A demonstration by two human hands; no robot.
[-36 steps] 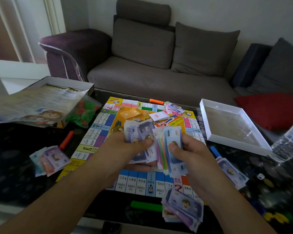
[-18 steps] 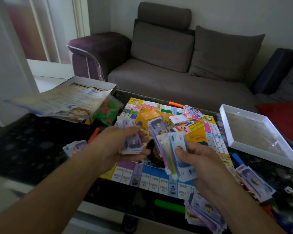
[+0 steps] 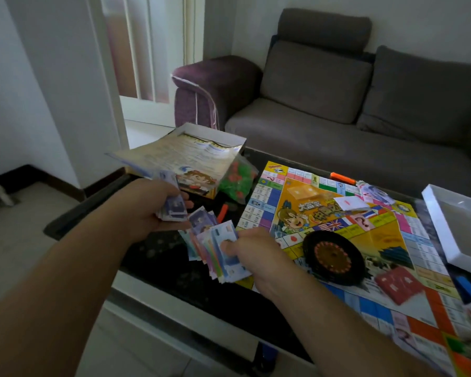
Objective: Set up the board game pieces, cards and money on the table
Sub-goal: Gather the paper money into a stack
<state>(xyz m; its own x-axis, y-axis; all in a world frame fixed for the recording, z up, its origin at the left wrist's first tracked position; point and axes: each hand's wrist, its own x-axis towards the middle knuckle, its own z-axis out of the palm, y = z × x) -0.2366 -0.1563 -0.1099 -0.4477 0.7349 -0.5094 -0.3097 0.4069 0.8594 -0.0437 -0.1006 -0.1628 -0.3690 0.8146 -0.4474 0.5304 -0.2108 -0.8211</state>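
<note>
While the left hand (image 3: 158, 205) curls around a small stack of purple play-money notes (image 3: 174, 209) above the left part of the dark table (image 3: 174, 270), the right hand (image 3: 256, 251) pinches a fanned bundle of mixed notes (image 3: 218, 254), thumb on top, just left of the game board (image 3: 365, 240). A few loose notes (image 3: 201, 219) show between the two hands; whether they lie on the table or belong to the fan cannot be told. The board lies flat on the table, with a black spinner wheel (image 3: 333, 257) on its centre, a white card deck (image 3: 350, 203) farther back and a red card deck (image 3: 399, 288) nearer. An orange stick (image 3: 342, 178) rests at the board's far edge, beside another heap of notes (image 3: 373, 193). Left of the board sits a clear bag of red and green pieces (image 3: 235, 183), touching the open game box (image 3: 201, 140) that holds a printed sheet (image 3: 180, 159). A second orange stick (image 3: 223, 212) lies in front of the bag. A white box lid (image 3: 441, 232) lies at the right, and a grey sofa (image 3: 337, 110) stands behind the table.
</note>
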